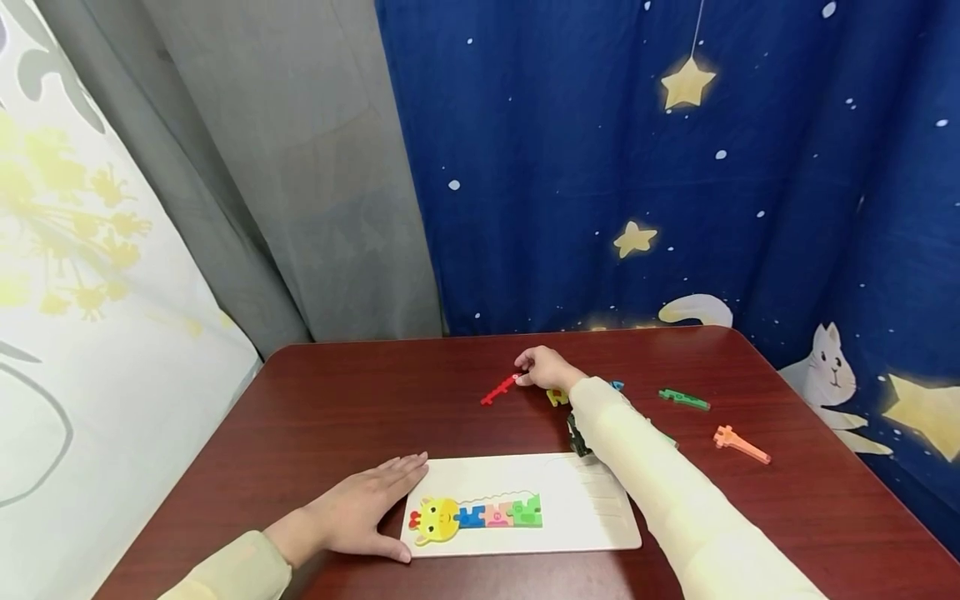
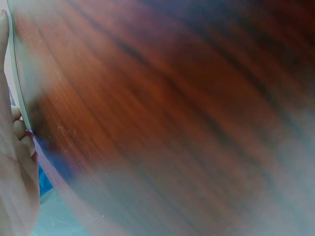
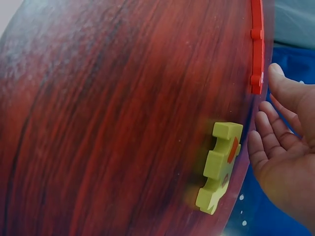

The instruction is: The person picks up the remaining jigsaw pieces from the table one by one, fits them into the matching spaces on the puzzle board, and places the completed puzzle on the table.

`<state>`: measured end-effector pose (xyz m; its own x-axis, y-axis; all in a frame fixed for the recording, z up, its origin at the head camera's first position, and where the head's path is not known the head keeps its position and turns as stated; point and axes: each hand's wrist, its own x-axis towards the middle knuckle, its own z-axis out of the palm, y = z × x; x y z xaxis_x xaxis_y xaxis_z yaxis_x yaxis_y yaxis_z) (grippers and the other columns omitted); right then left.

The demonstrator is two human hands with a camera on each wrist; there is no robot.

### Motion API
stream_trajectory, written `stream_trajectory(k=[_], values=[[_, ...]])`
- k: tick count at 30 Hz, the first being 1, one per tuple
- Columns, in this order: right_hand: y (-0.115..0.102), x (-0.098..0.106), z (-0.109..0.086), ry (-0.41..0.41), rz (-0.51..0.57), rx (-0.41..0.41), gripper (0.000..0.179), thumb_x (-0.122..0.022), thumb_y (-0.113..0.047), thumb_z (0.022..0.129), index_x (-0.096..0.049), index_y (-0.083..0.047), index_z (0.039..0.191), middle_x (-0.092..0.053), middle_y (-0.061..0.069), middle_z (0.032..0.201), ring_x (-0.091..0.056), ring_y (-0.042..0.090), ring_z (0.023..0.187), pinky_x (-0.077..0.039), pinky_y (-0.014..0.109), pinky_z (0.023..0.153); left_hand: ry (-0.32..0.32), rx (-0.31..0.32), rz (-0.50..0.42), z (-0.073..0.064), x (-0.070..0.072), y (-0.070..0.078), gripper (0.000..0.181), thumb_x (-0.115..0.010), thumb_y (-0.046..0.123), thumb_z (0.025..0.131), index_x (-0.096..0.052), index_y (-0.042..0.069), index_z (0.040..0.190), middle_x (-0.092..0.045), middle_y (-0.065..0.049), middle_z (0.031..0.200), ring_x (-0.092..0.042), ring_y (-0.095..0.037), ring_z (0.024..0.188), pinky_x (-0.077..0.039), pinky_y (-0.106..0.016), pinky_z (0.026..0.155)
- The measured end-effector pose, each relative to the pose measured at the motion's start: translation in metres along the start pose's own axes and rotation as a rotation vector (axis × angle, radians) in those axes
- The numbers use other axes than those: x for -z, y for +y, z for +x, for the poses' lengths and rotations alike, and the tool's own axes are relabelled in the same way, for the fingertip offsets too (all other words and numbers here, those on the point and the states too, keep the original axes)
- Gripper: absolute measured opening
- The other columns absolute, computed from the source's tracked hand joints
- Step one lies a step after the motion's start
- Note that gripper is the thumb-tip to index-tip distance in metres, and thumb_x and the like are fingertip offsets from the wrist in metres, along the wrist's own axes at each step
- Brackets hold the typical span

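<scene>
A white puzzle board (image 1: 585, 533) lies near the front of the table, holding a yellow giraffe head (image 1: 437, 521) and a row of blue, pink and green pieces (image 1: 498, 515). My left hand (image 1: 375, 506) rests with straight fingers at the board's left edge. Farther back, my right hand (image 1: 546, 367) is at the near end of a long red puzzle piece (image 1: 498, 390). In the right wrist view, the thumb is beside the red piece (image 3: 257, 49) and the fingers bend loosely, with no piece between them. A yellow puzzle piece (image 3: 222, 167) lies below that hand.
To the right lie a green piece (image 1: 684, 399) and an orange piece (image 1: 742, 444). A dark green piece (image 1: 577, 435) sits at the board's back edge, partly behind the right sleeve (image 1: 660, 475). A blue piece (image 1: 617, 385) shows just past the sleeve. Curtains hang behind the table.
</scene>
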<state>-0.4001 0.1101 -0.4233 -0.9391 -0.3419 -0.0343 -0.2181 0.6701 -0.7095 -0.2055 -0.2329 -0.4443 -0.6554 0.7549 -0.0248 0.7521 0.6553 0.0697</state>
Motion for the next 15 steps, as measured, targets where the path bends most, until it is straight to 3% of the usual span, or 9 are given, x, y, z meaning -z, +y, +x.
stream_trajectory(k=[15], values=[[0.0047, -0.0062, 0.0050, -0.015, 0.048, -0.041, 0.033, -0.077, -0.002, 0.082, -0.067, 0.002, 0.113, -0.062, 0.010, 0.101, -0.053, 0.021, 0.092, -0.047, 0.028, 0.082, 0.011, -0.001, 0.017, 0.0001, -0.0027, -0.0006, 0.107, -0.047, 0.081, 0.079, -0.027, 0.008, 0.154, -0.024, -0.006, 0.159, -0.027, -0.024, 0.143, -0.034, -0.043, 0.109]])
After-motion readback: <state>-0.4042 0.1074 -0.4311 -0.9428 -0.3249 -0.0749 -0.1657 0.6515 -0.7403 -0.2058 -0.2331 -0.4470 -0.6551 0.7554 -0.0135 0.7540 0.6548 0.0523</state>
